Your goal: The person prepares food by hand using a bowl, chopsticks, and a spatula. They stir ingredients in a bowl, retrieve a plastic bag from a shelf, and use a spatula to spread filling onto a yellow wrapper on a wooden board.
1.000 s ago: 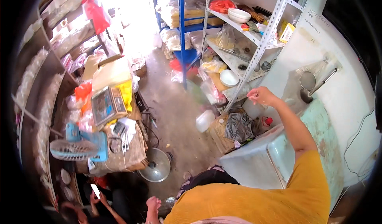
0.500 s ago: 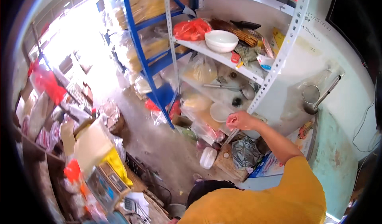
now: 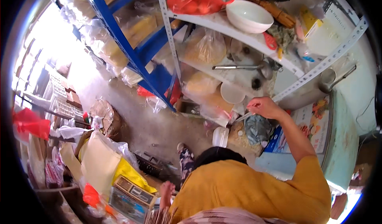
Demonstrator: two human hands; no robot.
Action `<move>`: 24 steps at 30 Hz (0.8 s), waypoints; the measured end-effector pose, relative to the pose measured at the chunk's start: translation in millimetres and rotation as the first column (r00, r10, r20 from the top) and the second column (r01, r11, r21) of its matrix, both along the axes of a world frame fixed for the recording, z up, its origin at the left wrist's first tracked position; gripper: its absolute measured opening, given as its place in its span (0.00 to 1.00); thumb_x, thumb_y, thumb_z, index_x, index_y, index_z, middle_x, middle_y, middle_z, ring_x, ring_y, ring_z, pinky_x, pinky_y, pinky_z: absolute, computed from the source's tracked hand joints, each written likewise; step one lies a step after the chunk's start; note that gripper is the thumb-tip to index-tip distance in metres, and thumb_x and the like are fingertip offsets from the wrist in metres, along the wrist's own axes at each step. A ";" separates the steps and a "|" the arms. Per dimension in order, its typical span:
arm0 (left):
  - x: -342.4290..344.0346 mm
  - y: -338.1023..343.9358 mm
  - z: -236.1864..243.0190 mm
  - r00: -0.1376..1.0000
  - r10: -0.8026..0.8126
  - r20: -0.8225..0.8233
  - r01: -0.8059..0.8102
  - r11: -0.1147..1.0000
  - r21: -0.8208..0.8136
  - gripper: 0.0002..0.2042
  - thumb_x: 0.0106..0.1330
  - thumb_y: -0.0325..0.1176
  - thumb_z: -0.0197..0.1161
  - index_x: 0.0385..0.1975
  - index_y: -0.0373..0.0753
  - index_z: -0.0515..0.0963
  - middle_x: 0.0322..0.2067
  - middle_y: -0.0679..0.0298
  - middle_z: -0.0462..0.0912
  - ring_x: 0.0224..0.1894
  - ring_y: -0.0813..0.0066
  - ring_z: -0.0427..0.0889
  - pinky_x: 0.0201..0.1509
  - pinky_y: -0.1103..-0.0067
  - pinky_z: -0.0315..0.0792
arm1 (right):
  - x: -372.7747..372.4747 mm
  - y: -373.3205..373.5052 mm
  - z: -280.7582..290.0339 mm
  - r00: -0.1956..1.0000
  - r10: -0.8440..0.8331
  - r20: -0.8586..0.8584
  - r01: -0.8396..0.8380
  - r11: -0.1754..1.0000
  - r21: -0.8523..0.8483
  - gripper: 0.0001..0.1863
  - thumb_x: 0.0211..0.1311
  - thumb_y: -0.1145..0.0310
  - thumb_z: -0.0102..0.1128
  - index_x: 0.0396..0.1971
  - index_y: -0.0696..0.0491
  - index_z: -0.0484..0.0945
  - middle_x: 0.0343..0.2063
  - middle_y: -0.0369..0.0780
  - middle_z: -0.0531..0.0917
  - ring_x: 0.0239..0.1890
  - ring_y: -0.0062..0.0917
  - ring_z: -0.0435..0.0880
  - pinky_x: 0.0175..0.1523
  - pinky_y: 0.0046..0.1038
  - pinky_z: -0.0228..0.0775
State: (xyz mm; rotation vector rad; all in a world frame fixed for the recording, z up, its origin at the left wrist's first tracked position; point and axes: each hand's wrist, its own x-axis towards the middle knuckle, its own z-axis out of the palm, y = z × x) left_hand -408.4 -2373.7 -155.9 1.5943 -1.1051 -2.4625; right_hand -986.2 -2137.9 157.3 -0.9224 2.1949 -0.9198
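Note:
My right hand [image 3: 259, 105] is raised beside the white perforated shelf upright [image 3: 297, 79], fingers pinched together; what they hold, if anything, is too small to make out. It is nearest a round white bowl [image 3: 232, 92] on the lower shelf, with a dark grey plastic bag [image 3: 257, 129] below it. My left hand [image 3: 167, 190] hangs low beside my orange top, fingers curled, near a metal scale [image 3: 127, 204]; its contents, if any, are hidden. Higher on the shelving are a red bag [image 3: 193, 1], a white bowl [image 3: 249, 17], a long-handled ladle [image 3: 238, 67] and bagged noodle-like food [image 3: 205, 49].
A blue rack [image 3: 141, 73] of bagged goods stands beside the white shelving. Cardboard, yellow plastic [image 3: 135, 176] and stacked trays [image 3: 59, 100] crowd the left. A mint-green chest [image 3: 334, 144] with a printed lid stands right. Bare floor [image 3: 147, 124] runs toward the bright opening.
My view has swung toward the shelving and my body has advanced; my shoe now shows. My raised right hand stays pinched. The co-worker with a phone has left view.

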 end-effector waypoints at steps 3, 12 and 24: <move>-42.9 -84.1 3.3 0.954 0.182 0.237 -0.172 0.983 -0.062 0.11 0.58 0.27 0.54 0.41 0.40 0.73 0.25 0.65 0.77 0.21 0.75 0.77 0.18 0.82 0.68 | 2.0 0.0 -64.9 0.966 -0.119 0.228 0.101 0.991 0.087 0.07 0.58 0.70 0.60 0.33 0.58 0.79 0.26 0.37 0.82 0.28 0.18 0.81 0.33 0.21 0.73; -212.2 -208.8 -9.4 0.979 -0.170 0.114 0.202 0.895 -0.397 0.09 0.60 0.23 0.57 0.39 0.32 0.77 0.33 0.64 0.81 0.34 0.77 0.79 0.38 0.81 0.75 | -41.7 -158.8 -212.7 0.944 -0.283 -0.167 0.309 0.939 0.151 0.09 0.53 0.72 0.52 0.34 0.52 0.77 0.29 0.50 0.80 0.34 0.47 0.79 0.40 0.41 0.71; -629.7 -124.3 -45.5 0.756 -0.649 -0.087 0.118 0.266 -0.957 0.26 0.57 0.27 0.59 0.57 0.32 0.63 0.47 0.43 0.72 0.44 0.54 0.78 0.46 0.69 0.73 | -132.3 -217.5 -300.0 0.914 -0.012 -0.405 0.141 0.946 0.291 0.22 0.56 0.69 0.55 0.53 0.52 0.69 0.49 0.49 0.75 0.51 0.44 0.73 0.53 0.41 0.66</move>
